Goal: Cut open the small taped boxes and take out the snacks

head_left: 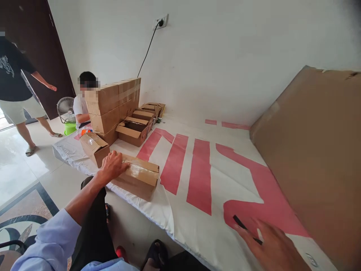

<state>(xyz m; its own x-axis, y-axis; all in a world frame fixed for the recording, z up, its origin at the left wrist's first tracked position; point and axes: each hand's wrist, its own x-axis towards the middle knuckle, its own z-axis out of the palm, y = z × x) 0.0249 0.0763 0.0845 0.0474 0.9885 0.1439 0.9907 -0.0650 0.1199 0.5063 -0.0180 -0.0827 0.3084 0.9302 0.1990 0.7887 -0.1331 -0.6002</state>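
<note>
My left hand point(113, 165) rests on the near end of a taped cardboard box point(139, 176) that lies on the white sheet with red stripes point(197, 173); its fingers lie flat on the box top. My right hand point(270, 244) hovers low over the sheet at the lower right with fingers stretched out. A thin black strip point(242, 226) lies on the sheet just under its fingertips. A second taped box point(94, 147) sits just left of the first.
A big flat cardboard sheet point(313, 158) leans at the right. Stacked boxes point(115, 105) and several open boxes point(132, 130) stand near the wall. One person sits behind the stack, another stands at the left by a dark door. A small fan point(65, 109) stands on the floor.
</note>
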